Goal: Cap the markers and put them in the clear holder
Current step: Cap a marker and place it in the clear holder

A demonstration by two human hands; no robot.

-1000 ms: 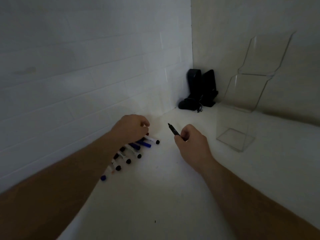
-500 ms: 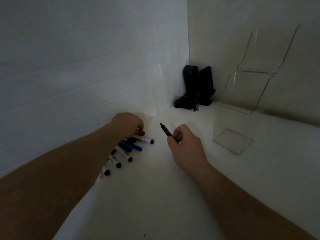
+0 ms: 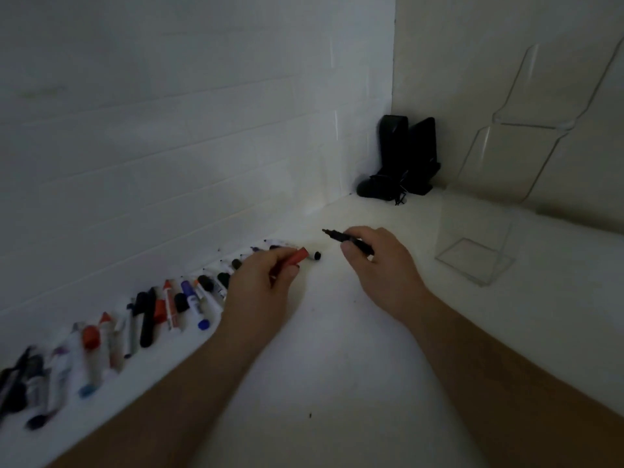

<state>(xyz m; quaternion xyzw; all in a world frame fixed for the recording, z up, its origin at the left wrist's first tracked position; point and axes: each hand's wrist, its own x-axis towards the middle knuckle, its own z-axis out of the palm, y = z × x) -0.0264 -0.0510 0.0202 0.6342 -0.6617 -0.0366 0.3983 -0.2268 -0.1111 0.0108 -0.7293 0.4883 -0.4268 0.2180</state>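
My right hand (image 3: 378, 265) grips a black marker (image 3: 341, 237) with its bare tip pointing left and up. My left hand (image 3: 260, 285) pinches a red cap (image 3: 297, 256) between thumb and fingers, a short way left of the marker's tip. A long row of markers and caps (image 3: 162, 305) in black, red and blue lies along the foot of the white wall on the left. The clear holder (image 3: 476, 258) stands to the right of my right hand, with nothing visible inside it.
Two black upright objects with a cord (image 3: 401, 157) stand in the far corner. A clear tiered stand (image 3: 540, 123) leans at the right wall behind the holder. White brick wall (image 3: 169, 130) borders the left side. The white table (image 3: 337, 383) spreads below my arms.
My left hand has lifted off the marker row and come right, now holding a red cap. The view has widened to the left, showing more of the row.
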